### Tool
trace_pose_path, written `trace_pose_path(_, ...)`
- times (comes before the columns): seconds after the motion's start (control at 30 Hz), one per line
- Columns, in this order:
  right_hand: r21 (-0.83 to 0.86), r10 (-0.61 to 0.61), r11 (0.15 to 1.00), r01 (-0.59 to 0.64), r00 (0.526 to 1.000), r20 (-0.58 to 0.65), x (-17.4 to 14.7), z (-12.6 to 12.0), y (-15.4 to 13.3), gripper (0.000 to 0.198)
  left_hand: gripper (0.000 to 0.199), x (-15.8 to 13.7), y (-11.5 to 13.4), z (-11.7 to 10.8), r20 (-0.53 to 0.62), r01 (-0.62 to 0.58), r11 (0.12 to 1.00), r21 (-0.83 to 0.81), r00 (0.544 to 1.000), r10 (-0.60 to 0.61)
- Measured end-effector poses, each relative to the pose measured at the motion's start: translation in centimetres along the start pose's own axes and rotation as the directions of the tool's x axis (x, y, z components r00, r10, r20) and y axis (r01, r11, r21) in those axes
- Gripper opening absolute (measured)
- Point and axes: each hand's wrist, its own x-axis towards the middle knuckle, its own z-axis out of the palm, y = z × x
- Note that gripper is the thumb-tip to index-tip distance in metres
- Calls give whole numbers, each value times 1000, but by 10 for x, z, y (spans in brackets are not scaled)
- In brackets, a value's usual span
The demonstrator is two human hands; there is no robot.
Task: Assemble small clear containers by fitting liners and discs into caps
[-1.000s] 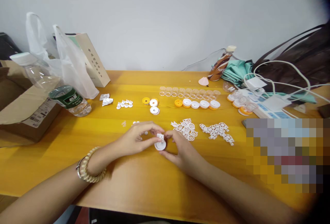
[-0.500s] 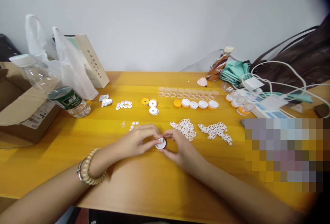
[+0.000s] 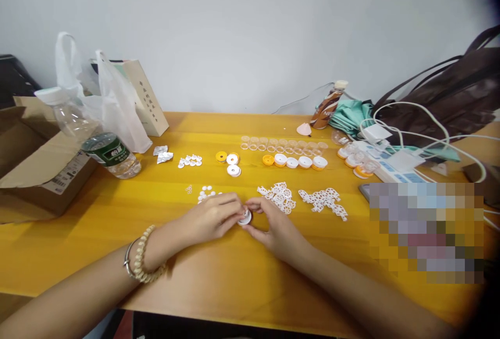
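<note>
A small round white plastic piece (image 3: 245, 219) is held between my two hands, low over the table. My left hand (image 3: 216, 216) pinches at its top, the fingertips pressed together; whether a smaller part sits in that pinch is hidden. My right hand (image 3: 275, 229) curls thumb and forefinger around the piece's right side and steadies it. Behind the left hand lie several small white discs (image 3: 205, 193), partly covered by it. Flat white openwork wheel parts (image 3: 279, 197) form a pile just beyond the right hand, with a second pile (image 3: 324, 201) farther right.
White and orange round caps (image 3: 304, 162) stand in a row, with clear cups (image 3: 283, 145) behind. Small white stemmed parts (image 3: 190, 161) lie left. A water bottle (image 3: 109, 154) leans by a cardboard box (image 3: 50, 172). A power strip (image 3: 394, 167) with cables is at right.
My left fingers have closed more tightly over the top of the white piece, and the left hand has shifted slightly. My right hand keeps its hold. The view has tilted a little.
</note>
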Motion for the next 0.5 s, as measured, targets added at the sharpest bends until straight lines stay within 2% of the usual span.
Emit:
trace_pose_path(0.1,-28,-20,999,21,1000,14,2,0,0,27,15,0,-3,1,-2,15,999,-42,1000,-15)
trace_pose_path(0.33,-39,-22,999,23,999,25,3,0,2,24,18,1,-1,-8,77,62,993,-97,996,-54)
trace_pose_path(0.4,-21,-22,1000,23,1000,19,2,-1,1,24,25,6,-2,-14,7,70,995,-75,998,-70)
trace_pose_path(0.5,-1,-16,1000,16,1000,2,2,-3,-2,24,22,29,-17,-26,-229,108,993,-38,967,-114)
